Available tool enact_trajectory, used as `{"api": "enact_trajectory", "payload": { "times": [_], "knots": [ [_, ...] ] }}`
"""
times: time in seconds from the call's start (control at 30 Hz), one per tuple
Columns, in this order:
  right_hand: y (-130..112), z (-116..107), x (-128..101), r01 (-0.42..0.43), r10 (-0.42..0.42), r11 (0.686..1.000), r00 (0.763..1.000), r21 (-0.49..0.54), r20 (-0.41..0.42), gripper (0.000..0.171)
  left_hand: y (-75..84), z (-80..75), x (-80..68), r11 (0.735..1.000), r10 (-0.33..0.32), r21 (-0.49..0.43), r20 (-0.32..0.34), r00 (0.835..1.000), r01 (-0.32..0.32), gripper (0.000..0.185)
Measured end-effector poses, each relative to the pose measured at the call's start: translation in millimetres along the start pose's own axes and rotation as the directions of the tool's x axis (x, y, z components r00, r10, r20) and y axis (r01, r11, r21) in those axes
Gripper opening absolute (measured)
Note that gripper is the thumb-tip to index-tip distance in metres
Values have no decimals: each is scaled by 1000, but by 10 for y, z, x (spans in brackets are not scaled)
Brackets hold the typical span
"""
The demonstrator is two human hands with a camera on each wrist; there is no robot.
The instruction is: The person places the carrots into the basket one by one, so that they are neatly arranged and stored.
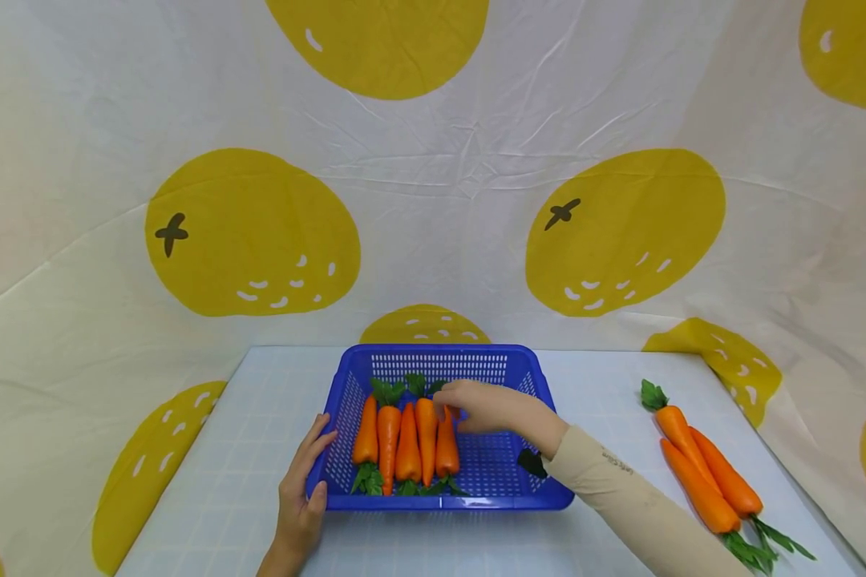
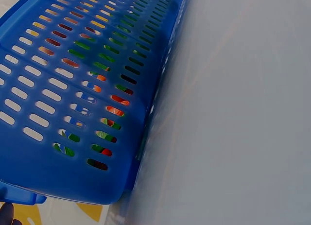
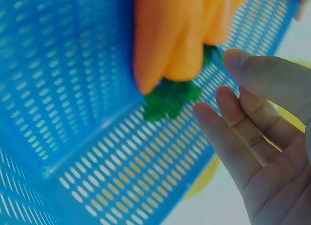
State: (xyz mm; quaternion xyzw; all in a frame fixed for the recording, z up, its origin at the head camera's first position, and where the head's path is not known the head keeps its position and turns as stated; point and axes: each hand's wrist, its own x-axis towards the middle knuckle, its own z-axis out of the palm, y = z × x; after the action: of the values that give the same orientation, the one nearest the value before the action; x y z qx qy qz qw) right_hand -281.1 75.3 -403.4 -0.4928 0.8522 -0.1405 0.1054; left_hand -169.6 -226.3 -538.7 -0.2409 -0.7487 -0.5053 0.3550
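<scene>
Head view: right hand point(image 1: 485, 407), fingers point(image 3: 233, 137) loosely straight, over basket point(image 1: 491, 473) carrots point(image 1: 407, 442); left hand point(image 1: 301, 490) gripping rim.

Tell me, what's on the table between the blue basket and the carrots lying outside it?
Only the sleeved arm crosses there; past it the table between the blue basket and the three loose carrots is bare, in the head view.

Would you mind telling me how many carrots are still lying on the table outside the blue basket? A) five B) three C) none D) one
B: the head view shows three carrots lying together on the table to the right of the basket, while five more sit inside the basket under the right hand.
</scene>
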Motion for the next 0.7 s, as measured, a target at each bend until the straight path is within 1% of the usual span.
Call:
{"api": "enact_trajectory", "payload": {
  "times": [0.2, 0.33, 0.4, 0.47, 0.53, 0.7],
  "knots": [
    [19, -163, -125, 12, -9, 999, 996, 35, -93, 24, 8, -4, 7, 1000, -2, 7, -1, 1000, 2, 46],
    [13, -239, -247, -3, 17, 996, 986, 84, -163, 24, 15, -9, 10, 1000, -1, 6, -2, 1000, 1, 45],
    [12, -268, -320, -5, 28, 994, 978, 110, -208, 25, 18, -10, 10, 1000, -3, 5, 0, 1000, 3, 45],
    [18, -293, -409, -2, 40, 990, 963, 139, -268, 26, 20, -11, 9, 1000, -5, 6, 1, 1000, 5, 45],
    [31, -314, -506, 10, 49, 985, 940, 170, -337, 27, 20, -9, 9, 1000, -5, 5, 2, 1000, 5, 45],
    [63, -339, -763, 42, 70, 976, 865, 212, -497, 29, 26, 2, 15, 1000, -11, 3, 5, 1000, 11, 46]
  ]
}}
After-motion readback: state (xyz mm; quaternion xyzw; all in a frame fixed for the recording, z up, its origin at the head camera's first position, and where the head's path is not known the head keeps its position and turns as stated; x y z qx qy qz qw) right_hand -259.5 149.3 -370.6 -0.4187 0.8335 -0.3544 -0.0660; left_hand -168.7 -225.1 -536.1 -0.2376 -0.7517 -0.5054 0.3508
